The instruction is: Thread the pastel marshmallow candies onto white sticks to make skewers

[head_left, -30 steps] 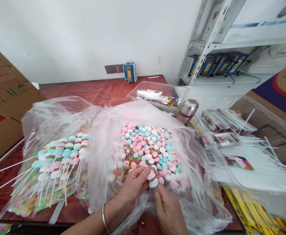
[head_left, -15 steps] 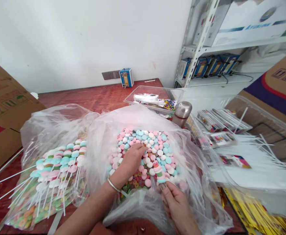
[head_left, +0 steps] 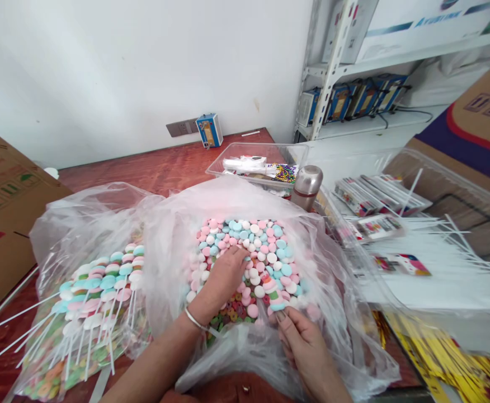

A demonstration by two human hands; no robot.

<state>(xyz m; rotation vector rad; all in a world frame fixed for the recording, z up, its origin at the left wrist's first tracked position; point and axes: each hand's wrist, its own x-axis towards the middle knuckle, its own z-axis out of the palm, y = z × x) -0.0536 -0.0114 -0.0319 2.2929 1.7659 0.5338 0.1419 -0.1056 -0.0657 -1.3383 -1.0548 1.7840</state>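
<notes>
A clear plastic bag [head_left: 337, 291] lies open in front of me, full of loose pink, blue and white candy discs [head_left: 249, 240] with small coloured ring candies underneath. My left hand [head_left: 224, 274] reaches into the pile, fingers curled down among the discs. My right hand [head_left: 301, 341] pinches the bottom of a short stack of candies [head_left: 272, 292] threaded on a stick, holding it upright at the near edge of the pile. What my left fingers grip is hidden.
A second bag [head_left: 81, 235] on the left holds finished candy sticks [head_left: 102, 280] with white stems. A cardboard box [head_left: 1, 218] stands far left. Behind are a clear tray [head_left: 257, 168] and a steel flask [head_left: 306, 187]. A bin of white sticks [head_left: 438, 252] lies to the right.
My left hand left the candy stack and went forward into the pile of discs. My right hand kept the stack and shifted slightly right.
</notes>
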